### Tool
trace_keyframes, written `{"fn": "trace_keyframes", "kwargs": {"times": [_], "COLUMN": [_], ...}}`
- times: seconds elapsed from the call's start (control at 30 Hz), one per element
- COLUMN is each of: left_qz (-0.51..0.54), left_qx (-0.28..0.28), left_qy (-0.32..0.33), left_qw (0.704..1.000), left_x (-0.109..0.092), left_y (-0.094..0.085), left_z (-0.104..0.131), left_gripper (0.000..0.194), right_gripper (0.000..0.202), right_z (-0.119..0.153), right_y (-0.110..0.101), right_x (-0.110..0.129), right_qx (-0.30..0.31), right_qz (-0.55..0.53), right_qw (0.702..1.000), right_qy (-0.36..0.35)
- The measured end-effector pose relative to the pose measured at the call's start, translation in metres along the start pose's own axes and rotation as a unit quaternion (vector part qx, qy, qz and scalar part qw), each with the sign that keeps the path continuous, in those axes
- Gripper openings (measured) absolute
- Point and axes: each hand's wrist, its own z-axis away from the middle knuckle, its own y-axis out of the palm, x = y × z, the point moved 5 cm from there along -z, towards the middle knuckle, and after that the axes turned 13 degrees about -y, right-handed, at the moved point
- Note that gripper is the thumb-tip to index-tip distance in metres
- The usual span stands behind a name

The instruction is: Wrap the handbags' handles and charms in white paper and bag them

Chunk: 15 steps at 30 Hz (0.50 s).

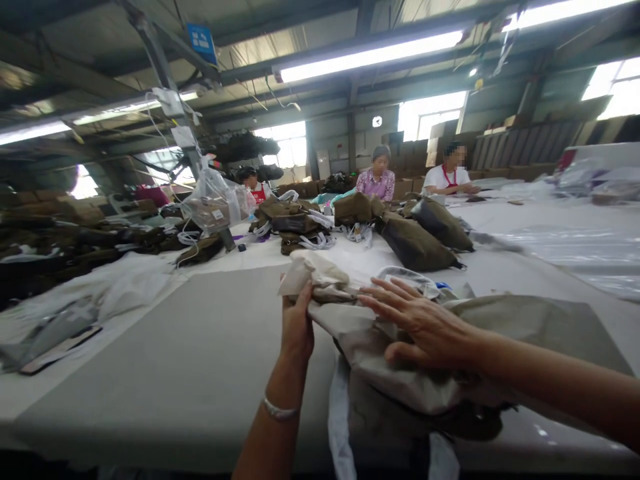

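A grey-beige fabric bag (370, 337) with pale straps lies at the near edge of the work table in front of me. My left hand (299, 323) grips its bunched pale end, thumb on top and the other fingers hidden behind the cloth. Across the upper side of the bag rests my right hand (420, 323), with its fingers stretched out and apart. One white strap (341, 417) hangs from the bag toward the table's front edge. Some clear plastic and a small blue piece (443, 286) show just beyond my right hand.
Several olive-brown bags (417, 243) lie farther back on the table (165, 353). A clear plastic sack (213, 200) hangs by a metal post at left. Plastic sheeting (565, 250) covers the right side. Three co-workers, one in a patterned purple top (375, 183), are across the table.
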Motion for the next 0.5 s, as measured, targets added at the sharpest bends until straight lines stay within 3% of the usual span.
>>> {"fn": "trace_keyframes", "kwargs": {"times": [0.07,0.1,0.17,0.23,0.27,0.3,0.4,0.43,0.5], "left_qz": [0.045,0.058,0.068,0.082,0.090,0.091,-0.036,-0.121,-0.291], "left_qx": [0.033,0.085,0.252,0.372,0.377,0.339,0.102,0.045,0.026], "left_qy": [0.028,0.028,-0.003,-0.035,-0.039,-0.029,0.055,0.088,0.127], "left_qw": [0.998,0.994,0.965,0.924,0.921,0.936,0.993,0.988,0.948], "left_x": [-0.017,-0.023,-0.031,-0.040,-0.044,-0.046,-0.041,-0.036,-0.017], "left_y": [0.033,0.050,0.081,0.089,0.083,0.071,0.021,0.011,0.008], "left_z": [0.017,0.029,0.056,0.074,0.074,0.068,0.045,0.043,0.043], "left_gripper": [0.073,0.074,0.077,0.079,0.077,0.074,0.058,0.053,0.051], "right_gripper": [0.098,0.103,0.106,0.099,0.092,0.086,0.075,0.072,0.069], "right_z": [0.003,0.004,0.009,0.016,0.020,0.025,0.036,0.037,0.038], "right_y": [-0.003,-0.006,-0.012,-0.019,-0.022,-0.024,-0.029,-0.029,-0.028], "right_x": [-0.002,-0.002,-0.002,-0.001,0.000,0.001,0.007,0.008,0.011], "right_qx": [-0.058,-0.091,-0.154,-0.192,-0.200,-0.204,-0.194,-0.186,-0.161], "right_qz": [-0.017,-0.024,-0.020,0.012,0.033,0.053,0.087,0.093,0.100], "right_qw": [0.998,0.995,0.988,0.981,0.979,0.977,0.977,0.978,0.981], "right_qy": [0.009,0.013,0.014,0.018,0.024,0.026,0.006,-0.006,-0.031]}}
